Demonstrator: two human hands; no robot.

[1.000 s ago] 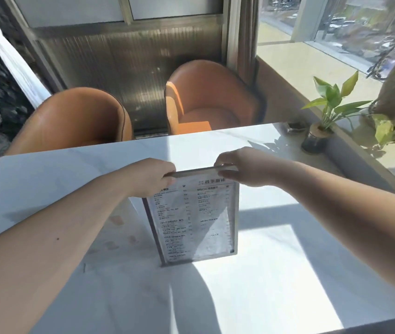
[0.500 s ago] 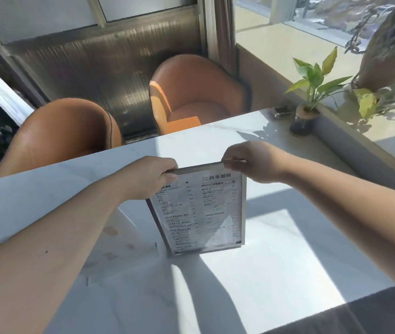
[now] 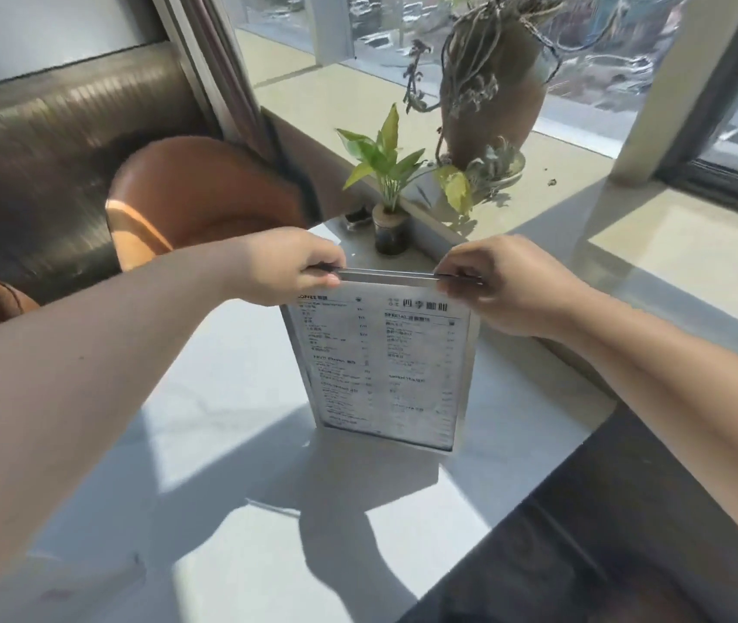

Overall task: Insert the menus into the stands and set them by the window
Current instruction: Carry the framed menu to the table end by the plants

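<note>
A clear upright menu stand (image 3: 385,366) with a printed white menu inside stands on the pale marble table (image 3: 232,388), its base resting on the tabletop near the window side. My left hand (image 3: 286,267) pinches the stand's top left corner. My right hand (image 3: 497,285) pinches the top right corner. The menu's print faces me.
A small potted green plant (image 3: 387,191) in a dark jar stands just behind the stand at the table's far corner. A large brown vase (image 3: 493,96) with dry twigs sits on the window ledge (image 3: 628,227). Two orange armchairs (image 3: 196,195) stand beyond the table. A dark floor strip lies at lower right.
Both hands have carried the menu stand to the right across the table, toward the window and the small plant. My view has turned right with it.
</note>
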